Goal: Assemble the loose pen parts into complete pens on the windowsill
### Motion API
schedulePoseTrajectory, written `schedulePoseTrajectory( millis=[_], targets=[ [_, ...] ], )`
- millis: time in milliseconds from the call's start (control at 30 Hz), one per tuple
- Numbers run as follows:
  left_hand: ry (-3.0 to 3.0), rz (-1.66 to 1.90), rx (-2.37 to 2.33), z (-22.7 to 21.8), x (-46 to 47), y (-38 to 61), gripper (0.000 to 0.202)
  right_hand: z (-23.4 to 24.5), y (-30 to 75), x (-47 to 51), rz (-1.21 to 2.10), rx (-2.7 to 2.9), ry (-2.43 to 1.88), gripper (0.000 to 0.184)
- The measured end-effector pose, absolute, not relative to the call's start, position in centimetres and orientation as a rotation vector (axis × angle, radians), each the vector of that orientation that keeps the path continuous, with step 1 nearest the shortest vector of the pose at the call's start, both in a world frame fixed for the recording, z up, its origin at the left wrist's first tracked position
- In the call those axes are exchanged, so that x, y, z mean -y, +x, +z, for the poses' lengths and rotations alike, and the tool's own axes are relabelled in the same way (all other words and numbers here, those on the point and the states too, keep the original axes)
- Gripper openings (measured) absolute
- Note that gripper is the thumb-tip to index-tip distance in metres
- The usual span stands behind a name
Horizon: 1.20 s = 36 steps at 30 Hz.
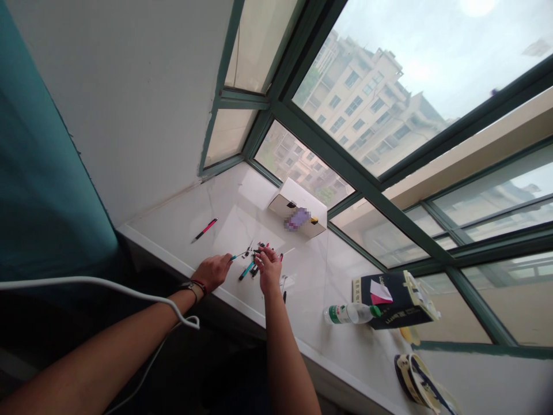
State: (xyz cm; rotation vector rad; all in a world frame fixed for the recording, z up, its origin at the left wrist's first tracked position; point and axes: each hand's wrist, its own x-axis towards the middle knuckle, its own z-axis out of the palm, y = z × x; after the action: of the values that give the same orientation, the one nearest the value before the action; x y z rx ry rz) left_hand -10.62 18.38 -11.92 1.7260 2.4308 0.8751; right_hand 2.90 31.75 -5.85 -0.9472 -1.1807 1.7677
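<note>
In the head view my left hand (213, 272) is closed around a slim pen piece (234, 257) with a teal end and a thin shaft pointing right. My right hand (268, 266) pinches a small dark pen part (258, 251), close to the tip of that shaft; whether the two touch is too small to tell. Beneath and around the fingers lie several loose pen parts, dark, white and pink. A teal pen barrel (246, 271) rests just left of my right hand. Farther left, a pink and black pen (204, 230) lies alone on the white sill (173, 230).
A white box (298, 199) stands against the window. To the right are a lying plastic bottle (348, 314) with a green cap, a dark printed bag (393, 302) and a cream-and-dark round item (417, 380). A white cable (108, 282) crosses in front of my left forearm.
</note>
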Motion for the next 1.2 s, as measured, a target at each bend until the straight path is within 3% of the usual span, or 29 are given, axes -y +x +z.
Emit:
schedulePoseTrajectory(
  millis=[633, 1200],
  targets=[
    [1.748, 0.868, -2.441, -12.3, -18.4, -10.6, 0.032, -4.0, 2.3, -32.0, 1.747, 1.413, -0.978, 0.031],
    [1.730, 0.890, -2.410, -12.1, -18.3, -10.6, 0.033, -3.7, 2.0, -32.7, 1.627, 1.507, -0.987, 0.048]
  ],
)
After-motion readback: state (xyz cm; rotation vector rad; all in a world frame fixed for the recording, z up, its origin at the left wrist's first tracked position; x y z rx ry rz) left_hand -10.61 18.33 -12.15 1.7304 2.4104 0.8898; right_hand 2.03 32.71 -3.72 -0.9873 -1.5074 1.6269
